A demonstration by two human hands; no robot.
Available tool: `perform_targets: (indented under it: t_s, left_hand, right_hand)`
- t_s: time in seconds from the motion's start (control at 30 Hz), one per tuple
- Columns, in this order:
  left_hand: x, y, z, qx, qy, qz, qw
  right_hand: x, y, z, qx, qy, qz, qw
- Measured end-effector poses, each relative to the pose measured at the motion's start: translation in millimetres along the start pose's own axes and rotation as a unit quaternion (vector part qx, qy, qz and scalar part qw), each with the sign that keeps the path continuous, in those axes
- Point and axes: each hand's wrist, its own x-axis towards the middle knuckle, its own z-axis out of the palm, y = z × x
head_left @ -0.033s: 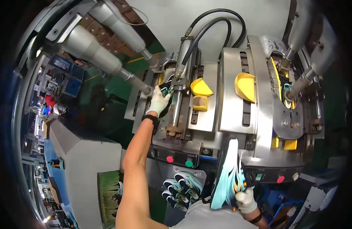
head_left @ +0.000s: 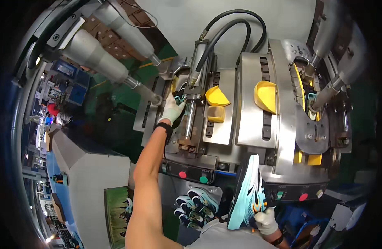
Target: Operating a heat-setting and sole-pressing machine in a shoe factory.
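My left hand (head_left: 172,109), in a white glove, reaches into the left station of the metal press. Its fingers close about a dark and teal sneaker (head_left: 179,96) that sits there, mostly hidden by the hand and the cylinder (head_left: 189,118). Low in front of me, my right hand (head_left: 266,221), gloved too, grips a second sneaker (head_left: 247,195). That one is light teal and white with orange accents. It is held upright on end, its toe pointing away from me and its dark sole facing left.
Yellow pads (head_left: 265,96) are mounted on the press plates. Another shoe (head_left: 311,101) sits in the right station between thick rods. Several sneakers (head_left: 197,204) stand on a rack below the control panel (head_left: 189,172). A pale machine housing (head_left: 89,178) and blue conveyor (head_left: 60,193) lie left.
The view has shifted very slightly. Both hands keep their places on the two sneakers.
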Motion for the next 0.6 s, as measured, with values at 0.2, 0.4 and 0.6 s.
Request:
perform_targets:
  t_s: [0.2,0.4,0.6]
  left_hand:
    - [45.6,20.3,-24.4,0.061,-0.081,-0.069,0.992]
    - [-37.4,8.0,-128.5,-0.015,-0.003,-0.021,1.0]
    - [-255.2,-26.9,-184.0,-0.26,0.14,-0.003,0.956]
  right_hand:
    - [19.2,6.0,2.3,-0.094,0.042,-0.021,0.994]
    - [53.1,16.5,34.4,-0.148,-0.002,-0.01,0.989]
    - [137.8,37.7,135.2,-0.114,-0.107,0.037,0.987]
